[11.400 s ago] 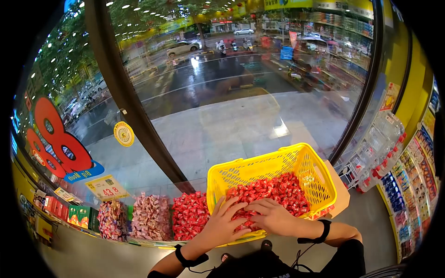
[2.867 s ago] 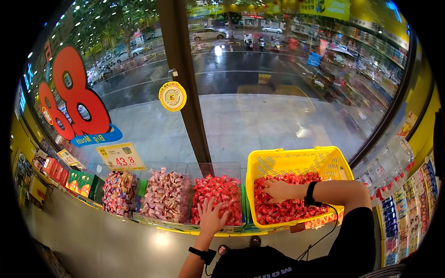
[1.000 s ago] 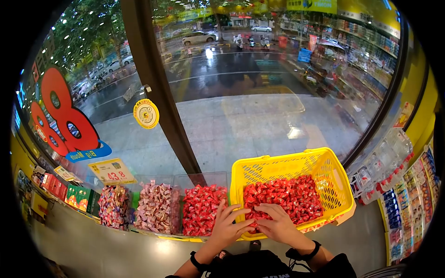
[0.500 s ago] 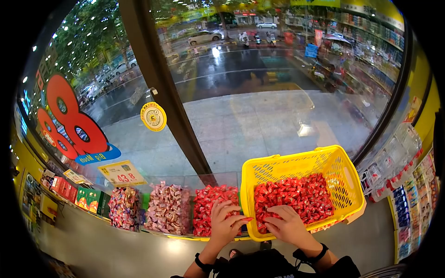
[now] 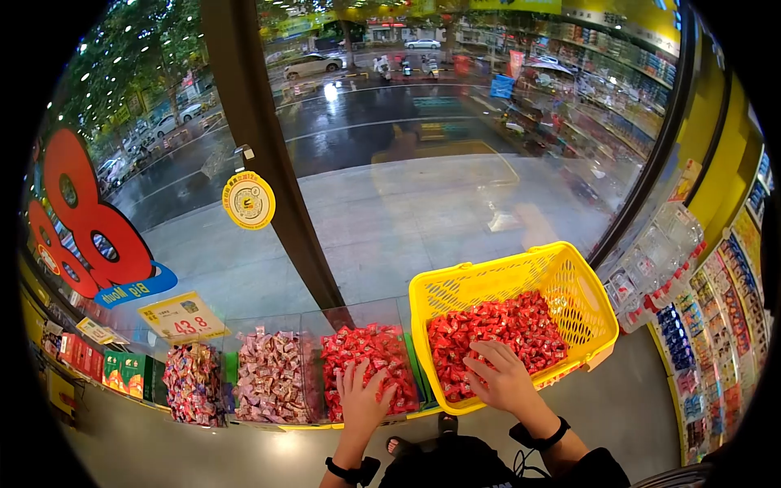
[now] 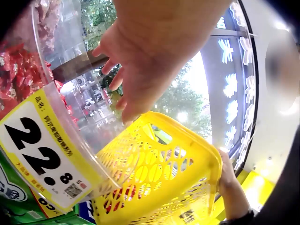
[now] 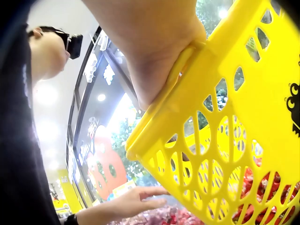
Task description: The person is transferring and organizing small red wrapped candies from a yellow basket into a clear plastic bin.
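My left hand reaches over the front of a clear bin of red wrapped candies, fingers spread, nothing visible in its grasp. The right hand is over the near part of a yellow basket, its fingers relaxed above the red candies inside. In the left wrist view, the left hand hangs with loose fingers beside the basket and a 22.8 price tag. The right wrist view shows the right hand's heel at the basket rim; its fingers are hidden.
Left of the red bin stand pink candies and mixed candies, then green boxes. A 43.8 sign rises behind them. Glass and a dark post stand at the back. Bottles and shelves are at right.
The left hand has moved from beside the basket rim to over the red bin; its fingers have spread, and the red candy it pinched is no longer visible there. The right hand's fingers have loosened.
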Available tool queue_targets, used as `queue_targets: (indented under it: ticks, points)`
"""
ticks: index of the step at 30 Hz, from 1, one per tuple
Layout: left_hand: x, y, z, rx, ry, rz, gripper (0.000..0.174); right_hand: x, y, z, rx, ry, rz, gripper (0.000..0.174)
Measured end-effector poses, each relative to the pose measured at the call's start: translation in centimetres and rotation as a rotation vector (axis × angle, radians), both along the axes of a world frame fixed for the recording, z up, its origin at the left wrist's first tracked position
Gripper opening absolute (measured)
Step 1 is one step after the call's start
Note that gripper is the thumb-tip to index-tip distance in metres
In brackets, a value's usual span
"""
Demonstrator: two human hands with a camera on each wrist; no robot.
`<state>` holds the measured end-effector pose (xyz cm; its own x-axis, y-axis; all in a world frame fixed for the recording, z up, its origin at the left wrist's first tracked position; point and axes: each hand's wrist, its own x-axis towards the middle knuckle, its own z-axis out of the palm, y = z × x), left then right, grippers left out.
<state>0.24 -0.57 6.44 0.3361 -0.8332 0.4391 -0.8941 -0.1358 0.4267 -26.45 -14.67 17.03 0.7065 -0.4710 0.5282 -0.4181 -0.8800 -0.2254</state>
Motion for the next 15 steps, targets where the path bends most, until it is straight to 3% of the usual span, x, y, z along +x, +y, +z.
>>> queue_targets:
  ticks: [4, 9, 15]
  points:
    - [-0.9, -1.1, 3.6, -0.108, 0.055, -0.114, 0.05, 0.1, 0.4, 0.3, -0.024, 0.013, -0.045, 0.039]
    - [-5.2, -3.1, 8.6, -0.039, 0.021, -0.296, 0.071, -0.1, 0.3, 0.8, -0.043, -0.004, -0.043, 0.046]
    - [-10.2, -4.9, 10.0, 0.055, -0.061, -0.311, 0.073, -3.0, -1.3, 1.4, 0.012, -0.043, 0.03, 0.053]
